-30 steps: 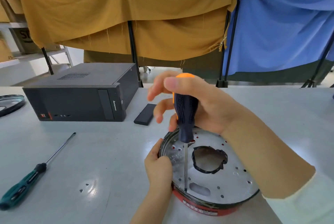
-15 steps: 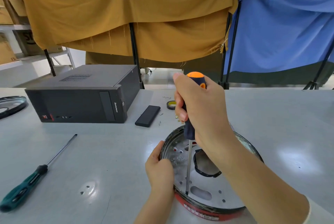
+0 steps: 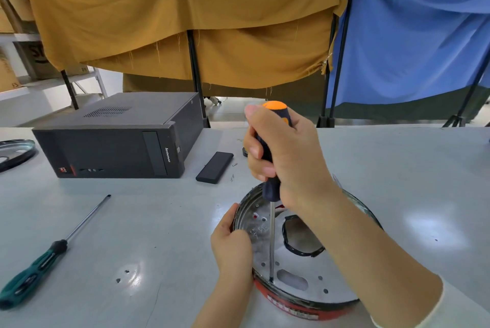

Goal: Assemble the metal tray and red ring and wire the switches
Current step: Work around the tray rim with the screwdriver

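Note:
A round metal tray with several holes and a black-edged central opening sits inside a red ring near the table's front edge. My right hand grips the dark blue, orange-capped handle of a screwdriver held upright. Its tip rests on the tray's near rim beside an oblong slot. My left hand grips the tray's left rim, thumb over the edge. Any screw under the tip is too small to make out.
A green-handled screwdriver lies on the grey table at the left. A black computer case and a flat black box stand behind. Another metal tray lies at the far left. Small screws lie near the box.
My right hand went from open fingers around the handle to a full grip on it. The screwdriver stays upright on the same spot and the left hand keeps its hold.

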The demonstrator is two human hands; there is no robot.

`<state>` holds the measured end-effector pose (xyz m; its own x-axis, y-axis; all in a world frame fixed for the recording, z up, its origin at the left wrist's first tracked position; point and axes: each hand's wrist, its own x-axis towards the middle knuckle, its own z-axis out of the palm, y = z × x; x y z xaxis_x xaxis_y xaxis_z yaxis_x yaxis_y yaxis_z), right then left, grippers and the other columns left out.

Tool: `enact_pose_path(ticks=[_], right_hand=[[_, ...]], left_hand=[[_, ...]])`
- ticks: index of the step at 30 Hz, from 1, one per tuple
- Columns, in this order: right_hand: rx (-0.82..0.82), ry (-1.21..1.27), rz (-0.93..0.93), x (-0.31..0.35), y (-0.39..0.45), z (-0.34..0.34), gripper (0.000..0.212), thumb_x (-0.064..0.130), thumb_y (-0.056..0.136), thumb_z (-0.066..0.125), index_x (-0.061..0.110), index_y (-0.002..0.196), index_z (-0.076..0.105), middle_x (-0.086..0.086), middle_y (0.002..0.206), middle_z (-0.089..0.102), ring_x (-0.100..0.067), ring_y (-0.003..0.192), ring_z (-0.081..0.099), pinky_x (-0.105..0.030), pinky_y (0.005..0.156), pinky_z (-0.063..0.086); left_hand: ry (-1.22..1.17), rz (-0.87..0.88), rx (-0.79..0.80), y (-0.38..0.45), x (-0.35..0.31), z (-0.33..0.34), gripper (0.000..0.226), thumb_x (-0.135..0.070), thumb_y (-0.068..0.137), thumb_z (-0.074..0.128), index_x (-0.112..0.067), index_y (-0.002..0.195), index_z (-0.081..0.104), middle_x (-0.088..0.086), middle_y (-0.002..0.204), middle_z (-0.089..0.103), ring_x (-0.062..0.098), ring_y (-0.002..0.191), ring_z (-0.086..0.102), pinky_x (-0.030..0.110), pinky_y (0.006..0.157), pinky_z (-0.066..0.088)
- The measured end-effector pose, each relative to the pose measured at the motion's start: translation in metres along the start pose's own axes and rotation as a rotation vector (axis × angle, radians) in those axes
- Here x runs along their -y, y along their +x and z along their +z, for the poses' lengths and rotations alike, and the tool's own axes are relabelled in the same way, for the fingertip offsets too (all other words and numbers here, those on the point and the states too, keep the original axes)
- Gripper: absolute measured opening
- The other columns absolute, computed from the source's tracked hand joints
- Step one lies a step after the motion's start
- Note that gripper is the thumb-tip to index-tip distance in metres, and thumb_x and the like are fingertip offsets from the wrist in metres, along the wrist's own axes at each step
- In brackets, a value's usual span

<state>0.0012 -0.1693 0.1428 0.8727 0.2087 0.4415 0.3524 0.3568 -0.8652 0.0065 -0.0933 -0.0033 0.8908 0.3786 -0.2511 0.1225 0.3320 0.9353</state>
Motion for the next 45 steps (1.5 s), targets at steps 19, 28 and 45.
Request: enact_pose_path(ticks=[19,28,45], right_hand=[[0.527,0.159,0.292,0.006,0.007,-0.016,0.02,0.023,0.08,0.054,0.014,0.063,0.049,0.005,0.047,0.042,-0.006,0.032,0.033,-0.015,0.037,0.031],[-0.216,-0.06,0.018,-0.01,-0.002,0.004,0.038,0.018,0.088,0.059,0.017,0.056,0.038,-0.004,0.048,0.034,-0.009,0.032,0.027,-0.017,0.037,0.023],[0.104,0.023,0.067,-0.01,-0.004,-0.003,0.039,0.017,0.091,0.06,0.019,0.057,0.04,0.004,0.042,0.032,-0.008,0.031,0.025,-0.015,0.036,0.025]], left_hand=[[0.053,0.039,0.103,0.01,0.006,-0.003,0.07,0.02,0.071,0.028,-0.011,0.122,0.065,0.014,0.11,0.071,0.034,0.1,0.068,0.053,0.09,0.054],[-0.003,-0.012,0.011,0.005,0.005,-0.001,0.068,0.02,0.073,0.03,-0.021,0.112,0.069,-0.007,0.084,0.076,0.011,0.063,0.068,0.039,0.073,0.057],[0.074,0.034,0.068,0.005,0.001,-0.003,0.064,0.02,0.076,0.034,-0.014,0.118,0.068,0.004,0.105,0.074,0.022,0.095,0.07,0.044,0.089,0.056]])
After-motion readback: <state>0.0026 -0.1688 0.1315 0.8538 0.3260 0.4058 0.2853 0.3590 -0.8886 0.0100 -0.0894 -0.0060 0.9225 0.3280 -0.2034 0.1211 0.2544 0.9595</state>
